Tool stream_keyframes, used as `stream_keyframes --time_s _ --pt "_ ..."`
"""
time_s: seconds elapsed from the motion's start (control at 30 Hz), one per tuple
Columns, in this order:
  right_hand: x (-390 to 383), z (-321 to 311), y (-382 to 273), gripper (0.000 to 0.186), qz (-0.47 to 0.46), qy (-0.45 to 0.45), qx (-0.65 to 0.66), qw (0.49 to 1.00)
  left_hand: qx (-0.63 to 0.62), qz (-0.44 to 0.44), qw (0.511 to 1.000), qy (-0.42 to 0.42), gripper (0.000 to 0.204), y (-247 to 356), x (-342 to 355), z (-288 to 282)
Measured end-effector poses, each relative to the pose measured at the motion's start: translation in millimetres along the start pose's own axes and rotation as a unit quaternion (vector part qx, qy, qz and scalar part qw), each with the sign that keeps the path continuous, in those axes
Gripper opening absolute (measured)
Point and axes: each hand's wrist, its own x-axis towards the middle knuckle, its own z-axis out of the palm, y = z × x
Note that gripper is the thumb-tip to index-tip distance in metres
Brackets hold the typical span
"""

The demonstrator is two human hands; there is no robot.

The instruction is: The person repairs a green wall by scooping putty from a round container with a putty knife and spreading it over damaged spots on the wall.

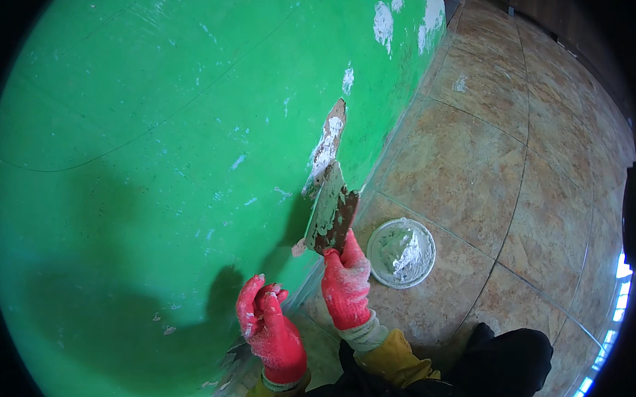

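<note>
My right hand (346, 287), in a red coated glove, grips a wide putty knife (326, 211) smeared with grey-white filler. The blade's far corner meets the green wall (195, 117) at the lower end of a damaged patch (327, 144). That patch is bare brown, partly covered with white filler. Left of the knife, close to the wall, my left hand (275, 330) wears a matching glove. Its fingers are loosely bent and apart, holding nothing that shows. Beside my right hand, a round white tub (401, 252) of filler stands on the floor.
Brown stone-look tiles (466, 176) run along the wall's base. More white patches (383, 26) mark the wall farther off. My dark-clothed leg (508, 363) is at the lower right. A dark object (631, 213) stands at the right edge.
</note>
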Motion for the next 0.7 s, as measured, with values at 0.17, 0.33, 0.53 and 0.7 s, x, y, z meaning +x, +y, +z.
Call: stream_keyframes --time_s 0.17,0.33,0.53,0.7 --pt "-4.2 9.4 10.8 0.056 -0.054 -0.082 -0.261 0.960 0.000 0.006 1.000 0.000 0.031 -1.6 1.3 -2.9" --pt "0.1 1.8 38.0 0.059 -0.183 -0.102 -0.350 0.913 -0.018 0.005 1.000 -0.007 0.031 -2.2 2.5 0.6" --pt "-10.0 -14.1 30.3 0.060 -0.170 -0.156 -0.400 0.887 -0.016 -0.009 1.000 -0.020 0.029 -1.3 2.1 13.5" --pt "-26.5 -31.1 17.2 0.060 -0.106 -0.061 -0.286 0.951 -0.037 -0.020 0.999 -0.012 0.029 3.9 0.5 26.5"
